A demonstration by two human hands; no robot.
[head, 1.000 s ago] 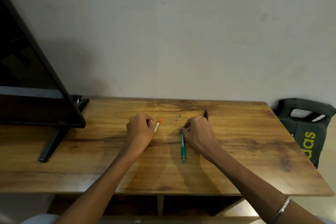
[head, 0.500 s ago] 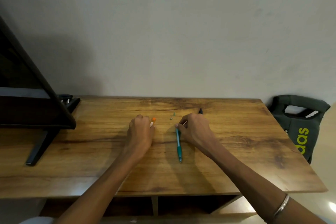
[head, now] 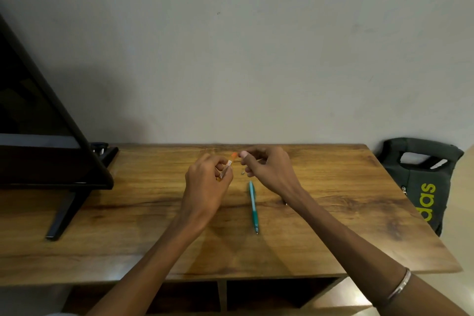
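Left hand [head: 205, 182]: fingers curled round an orange pen [head: 227, 167] - held tilted above the table, orange end up, toward the right hand.
Right hand [head: 269, 172]: raised, fingers curled, thumb tip just beside the pen's orange end; whether it pinches anything cannot be told.
Small piece [head: 242, 173]: between the hands.
Teal pen [head: 253, 206]: flat on the wooden table [head: 333, 213], just below the right hand's fingers.
Monitor [head: 38, 136]: well left of the left hand.
Dark bag [head: 423, 177]: far right - beyond the table edge.
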